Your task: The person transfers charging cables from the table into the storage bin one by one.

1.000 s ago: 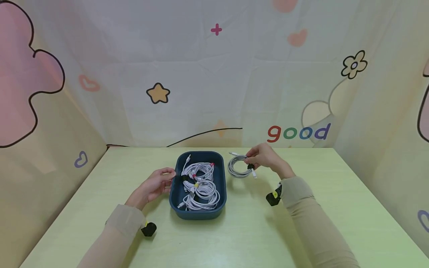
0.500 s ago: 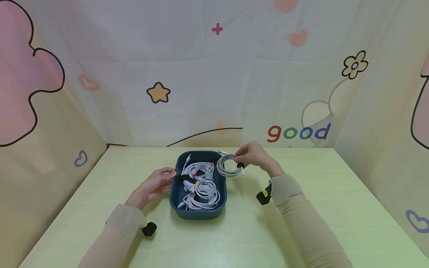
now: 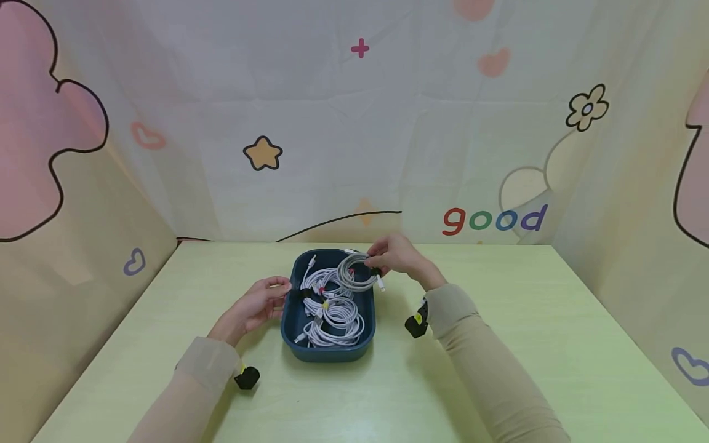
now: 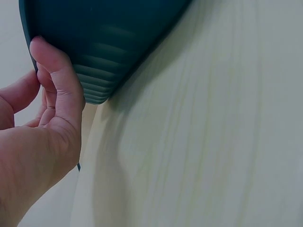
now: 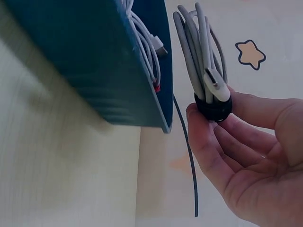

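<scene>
In the head view a dark blue plastic storage box stands on the table, with several coiled white charging cables inside. My left hand grips the box's left rim, thumb at the top edge and fingers against the outer wall. Between thumb and fingertips my right hand pinches a coiled grey charging cable at its black strap. This coil hangs over the box's far right part, overlapping the white coils in the head view. One of its plugs points outward beside the strap.
The pale wooden table runs back to a printed cloth backdrop, with cloth sides left and right. Black wrist cameras hang under both sleeves. Small red and yellow ties mark the white coils.
My right hand has carried the grey cable leftward, from beside the box to over its far right part. The left hand and the box have stayed in place.
</scene>
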`<state>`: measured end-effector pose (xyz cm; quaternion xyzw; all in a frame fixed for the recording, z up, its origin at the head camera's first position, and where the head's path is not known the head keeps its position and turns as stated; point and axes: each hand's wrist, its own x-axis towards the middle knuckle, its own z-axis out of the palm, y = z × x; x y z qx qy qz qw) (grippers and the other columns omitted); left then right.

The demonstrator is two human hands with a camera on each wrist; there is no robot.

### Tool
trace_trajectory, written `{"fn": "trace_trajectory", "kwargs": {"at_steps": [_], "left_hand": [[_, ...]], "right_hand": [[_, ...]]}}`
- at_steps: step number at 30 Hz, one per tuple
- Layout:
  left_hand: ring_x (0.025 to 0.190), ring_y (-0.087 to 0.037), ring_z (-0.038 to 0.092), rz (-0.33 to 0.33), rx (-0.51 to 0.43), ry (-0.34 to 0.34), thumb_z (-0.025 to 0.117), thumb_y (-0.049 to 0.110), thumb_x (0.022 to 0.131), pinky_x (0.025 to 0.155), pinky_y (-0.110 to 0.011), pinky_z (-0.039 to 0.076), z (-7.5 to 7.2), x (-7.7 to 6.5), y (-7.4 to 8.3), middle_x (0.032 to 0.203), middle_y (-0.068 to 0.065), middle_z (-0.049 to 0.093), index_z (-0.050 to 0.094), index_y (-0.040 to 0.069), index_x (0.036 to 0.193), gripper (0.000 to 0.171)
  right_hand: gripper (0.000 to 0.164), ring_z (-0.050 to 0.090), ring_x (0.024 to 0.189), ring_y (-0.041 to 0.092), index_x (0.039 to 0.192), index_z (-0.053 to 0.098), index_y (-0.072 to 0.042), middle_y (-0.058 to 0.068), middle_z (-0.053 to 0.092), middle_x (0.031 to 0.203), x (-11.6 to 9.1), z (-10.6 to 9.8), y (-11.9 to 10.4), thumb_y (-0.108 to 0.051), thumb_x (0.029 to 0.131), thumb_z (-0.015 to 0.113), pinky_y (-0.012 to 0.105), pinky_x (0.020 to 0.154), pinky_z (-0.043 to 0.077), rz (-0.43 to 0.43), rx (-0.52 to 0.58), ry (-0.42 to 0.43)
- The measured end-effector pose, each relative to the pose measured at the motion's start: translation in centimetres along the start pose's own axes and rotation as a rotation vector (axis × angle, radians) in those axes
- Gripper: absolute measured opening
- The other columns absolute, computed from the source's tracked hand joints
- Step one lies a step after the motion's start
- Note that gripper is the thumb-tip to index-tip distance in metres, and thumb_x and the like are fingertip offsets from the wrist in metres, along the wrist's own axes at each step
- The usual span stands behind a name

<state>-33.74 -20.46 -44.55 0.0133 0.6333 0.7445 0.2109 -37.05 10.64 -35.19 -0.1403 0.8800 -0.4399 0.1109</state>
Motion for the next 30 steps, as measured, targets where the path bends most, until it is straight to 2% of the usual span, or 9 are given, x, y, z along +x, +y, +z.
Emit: {"fn": "trace_trajectory", "kwargs": {"at_steps": [6,10,15,20,24,27,30], "left_hand": [[0.068,-0.01,0.059,0.0,0.005,0.007,0.05,0.016,0.101,0.062,-0.025,0.054,-0.2,0.1,-0.1,0.082,0.003,0.059,0.047,0.009,0.111,0.013],[0.071,-0.011,0.059,0.003,0.016,0.007,0.052,0.018,0.1,0.063,-0.025,0.055,-0.3,0.1,-0.2,0.084,0.002,0.059,0.046,0.006,0.115,0.021],[0.072,-0.011,0.059,-0.001,0.015,0.013,0.052,0.018,0.1,0.064,-0.025,0.055,-0.2,0.1,-0.2,0.085,0.002,0.059,0.045,0.006,0.117,0.022],[0.071,-0.011,0.059,-0.001,0.01,0.014,0.051,0.018,0.101,0.064,-0.025,0.054,0.0,0.1,-0.1,0.084,0.003,0.06,0.046,0.008,0.115,0.018],[0.072,-0.011,0.059,-0.008,0.016,0.022,0.051,0.018,0.1,0.064,-0.025,0.054,0.0,0.1,-0.1,0.085,0.003,0.06,0.046,0.007,0.116,0.02],[0.073,-0.012,0.059,-0.014,0.091,0.048,0.052,0.02,0.1,0.066,-0.025,0.055,0.0,-0.1,0.1,0.087,0.001,0.059,0.046,0.006,0.117,0.023],[0.075,-0.015,0.059,0.017,0.281,0.107,0.054,0.022,0.099,0.067,-0.027,0.056,0.3,-0.4,0.6,0.093,-0.005,0.057,0.046,0.004,0.116,0.026]], "right_hand": [[0.024,0.058,0.058,0.01,0.105,0.065,0.007,0.017,0.07,0.092,0.4,1.3,-1.0,-0.007,0.087,0.069,0.029,0.064,0.057,-0.025,0.014,-0.007],[0.023,0.058,0.057,0.01,0.104,0.066,0.007,0.017,0.071,0.091,0.6,2.1,-1.5,-0.007,0.086,0.07,0.025,0.059,0.055,-0.035,0.021,-0.01],[0.025,0.065,0.066,0.016,0.108,0.064,0.009,0.022,0.071,0.098,0.6,2.9,-1.7,-0.006,0.088,0.068,0.03,0.067,0.058,-0.05,0.017,-0.049],[0.026,0.07,0.082,0.03,0.112,0.063,0.009,0.023,0.07,0.104,0.2,2.7,-1.7,-0.007,0.092,0.062,0.033,0.072,0.058,-0.086,-0.115,-0.025],[0.028,0.069,0.095,0.03,0.114,0.065,0.005,0.019,0.07,0.109,-0.6,2.2,-1.5,-0.015,0.095,0.059,0.037,0.083,0.056,-0.146,-0.237,0.053],[0.035,0.066,0.106,0.03,0.121,0.062,0.003,0.018,0.068,0.117,-1.4,1.7,-1.6,-0.021,0.097,0.057,0.042,0.093,0.052,-0.234,-0.3,0.12],[0.044,0.06,0.117,0.033,0.131,0.056,0.0,0.017,0.063,0.128,-2.5,0.7,-2.0,-0.028,0.098,0.056,0.047,0.101,0.046,-0.335,-0.366,0.205]]}}
